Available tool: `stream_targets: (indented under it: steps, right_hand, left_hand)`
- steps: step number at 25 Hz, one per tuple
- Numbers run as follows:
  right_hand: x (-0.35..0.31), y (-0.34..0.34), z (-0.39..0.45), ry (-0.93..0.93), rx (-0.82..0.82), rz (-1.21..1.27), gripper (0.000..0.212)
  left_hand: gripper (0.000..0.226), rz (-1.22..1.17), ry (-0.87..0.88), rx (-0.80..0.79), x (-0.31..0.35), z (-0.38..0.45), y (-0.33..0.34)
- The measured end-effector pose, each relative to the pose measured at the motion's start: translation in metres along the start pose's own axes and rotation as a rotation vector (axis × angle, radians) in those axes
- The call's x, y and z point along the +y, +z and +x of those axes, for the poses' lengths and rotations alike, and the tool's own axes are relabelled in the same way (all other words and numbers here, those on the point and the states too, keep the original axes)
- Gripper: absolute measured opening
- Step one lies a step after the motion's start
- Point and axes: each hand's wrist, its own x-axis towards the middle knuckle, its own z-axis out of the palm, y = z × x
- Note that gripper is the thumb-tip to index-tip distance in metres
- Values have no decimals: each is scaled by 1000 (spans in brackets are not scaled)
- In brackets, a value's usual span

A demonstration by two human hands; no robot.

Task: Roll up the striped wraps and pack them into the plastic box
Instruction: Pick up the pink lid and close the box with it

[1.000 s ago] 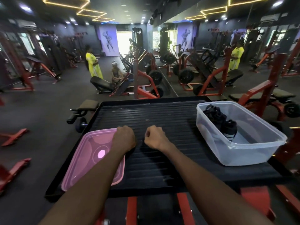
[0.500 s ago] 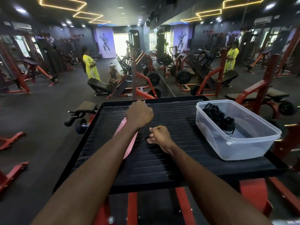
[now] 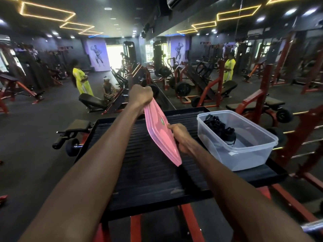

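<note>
Wraps (image 3: 220,127) are rolled up dark inside the clear plastic box (image 3: 248,154) sitting on the black ribbed platform (image 3: 139,180). Left hand (image 3: 140,95) grips the pink lid's (image 3: 161,135) top end, right hand (image 3: 180,137) pinches its near edge, lid tilted up beside the box.

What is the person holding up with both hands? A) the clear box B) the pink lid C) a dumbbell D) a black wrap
B: the left hand grips the far end of the pink lid and the right hand holds its near edge, tilted up off the black platform; the plastic box sits untouched beside it.
</note>
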Motion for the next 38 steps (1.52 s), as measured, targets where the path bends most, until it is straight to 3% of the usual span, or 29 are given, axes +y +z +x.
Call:
stream_targets:
  steps: [4,11,14,17,20,26,38]
  right_hand:
    - [-48,-45,8,-132,97,-263,21]
    - [-107,-134,16,-126,218,-705,25]
    - [-97,-173,17,-113,280,-861,22]
    - [-75,-202,20,-69,330,-987,52]
    - [-53,-223,22,-40,329,-1042,61]
    - [-30,-247,16,-30,406,-1197,48]
    - [-6,-263,42,-61,336,-1217,52]
  left_hand:
    - [20,-306,-101,6,8,18,4]
    - [34,-443,-146,-33,38,-3,73]
    - [46,-398,-171,-86,41,-27,116]
    - [46,-313,-171,-99,39,-54,153]
    - [46,-262,-193,-130,35,-71,183]
    - [51,-191,-214,-200,22,-86,218]
    - [58,68,-189,-215,11,-75,248]
